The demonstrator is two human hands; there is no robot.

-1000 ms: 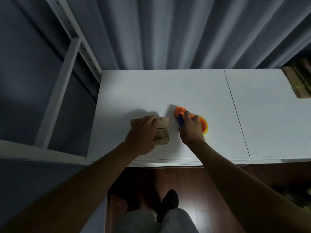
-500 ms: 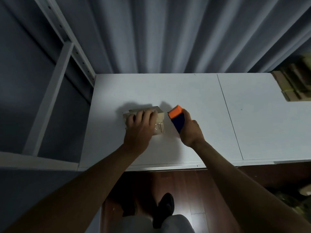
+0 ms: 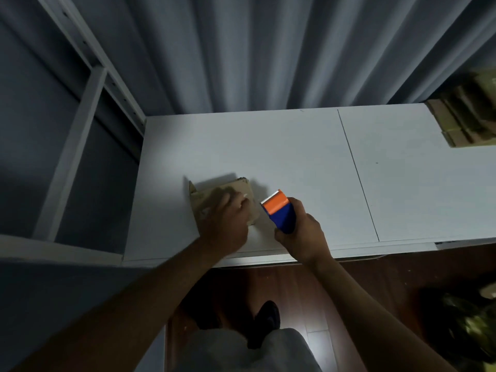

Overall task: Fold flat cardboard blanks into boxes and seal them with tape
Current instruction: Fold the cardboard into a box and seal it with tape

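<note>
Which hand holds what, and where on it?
Right hand grips the tape dispenser by its blue handle. Left hand rests on top of the cardboard box; blur hides any grip.

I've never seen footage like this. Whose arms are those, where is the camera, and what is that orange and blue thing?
No machine here: a person is working with bare hands, and the single camera sits on their head, looking down over their arms. That is why you see trousers and a shoe at the bottom.

The left hand lies on a small cardboard box on the white table; the hand is blurred, so its fingers are hard to read. The right hand grips an orange and blue tape dispenser, held just right of the box, for sealing it. At the table's far right corner lies a stack of cardboard blanks. Grey curtains hang behind.
</note>
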